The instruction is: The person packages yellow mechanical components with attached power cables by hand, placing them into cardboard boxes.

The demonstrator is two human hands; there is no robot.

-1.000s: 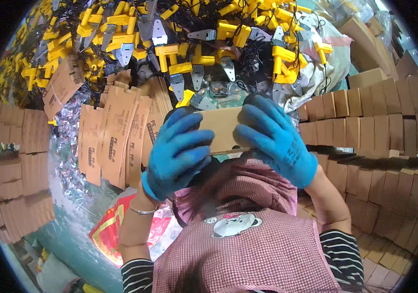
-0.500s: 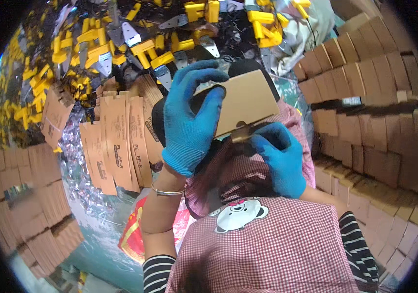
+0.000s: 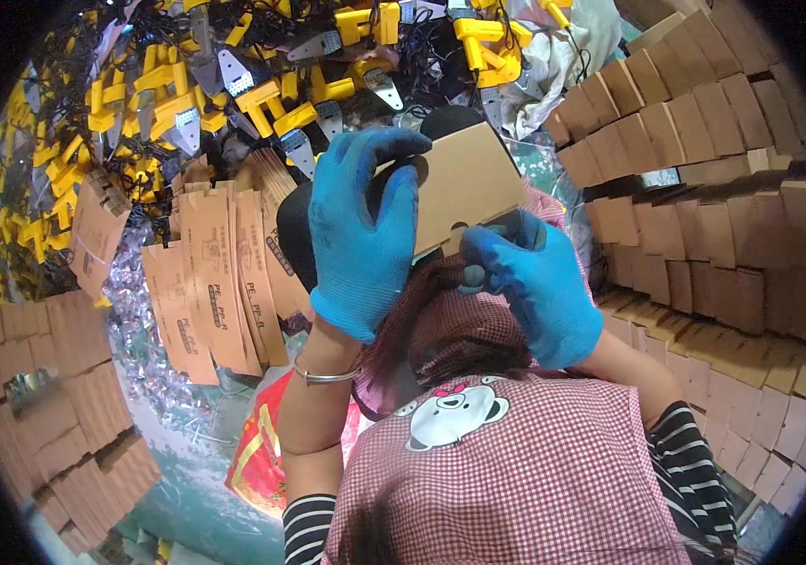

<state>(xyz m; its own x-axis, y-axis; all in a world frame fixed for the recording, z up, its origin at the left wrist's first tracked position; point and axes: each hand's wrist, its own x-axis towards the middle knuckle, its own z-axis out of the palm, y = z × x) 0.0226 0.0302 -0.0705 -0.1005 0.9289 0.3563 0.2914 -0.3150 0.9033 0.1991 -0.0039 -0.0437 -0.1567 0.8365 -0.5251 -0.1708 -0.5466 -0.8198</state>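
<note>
A small brown cardboard box (image 3: 469,184) rests at a tilt above my lap, its broad plain face showing. My left hand (image 3: 365,221), in a blue work glove, grips its left end, with thumb and fingers curled around that side. At the box's near edge, by a small notch, my right hand (image 3: 535,278), gloved likewise, has its fingers bent and pressed together at the edge flap. The box's underside and whatever it may contain are hidden.
Yellow-handled tools with grey metal plates and black cords (image 3: 262,104) lie heaped ahead. Flattened printed cartons (image 3: 219,273) stand at left. Rows of brown boxes (image 3: 704,235) are stacked at right, more boxes (image 3: 64,405) at far left. A red bag (image 3: 257,452) sits beside me.
My right hand has moved in and up against the near edge of the box, where the flap stuck out before. My left hand keeps its hold; the whole view has shifted slightly.
</note>
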